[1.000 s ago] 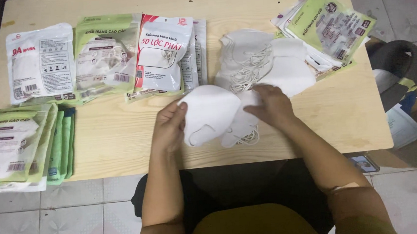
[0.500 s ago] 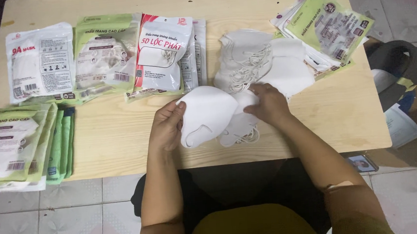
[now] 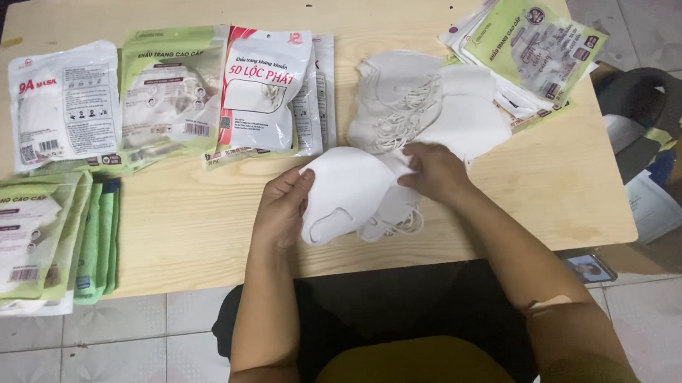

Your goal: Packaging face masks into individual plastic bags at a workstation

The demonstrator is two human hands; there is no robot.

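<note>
A small stack of white face masks [image 3: 347, 193] lies flat near the front edge of the wooden table [image 3: 191, 226]. My left hand [image 3: 281, 209] grips the stack's left edge, thumb on top. My right hand [image 3: 434, 170] pinches its right edge, where the ear loops show. Just behind my right hand lies a loose pile of more white masks [image 3: 423, 106] with tangled ear loops.
Sealed mask packets line the back left: a white one [image 3: 63, 107], a green one [image 3: 170, 91], a red-and-white one [image 3: 264, 89]. Green packets [image 3: 24, 238] are stacked at the front left, empty packets [image 3: 531, 50] at the back right. A cardboard box [image 3: 676, 184] and bags stand on the tiled floor right.
Both hands have shifted slightly along the edges of the mask stack, squaring it. The stack stays in the same spot on the table.
</note>
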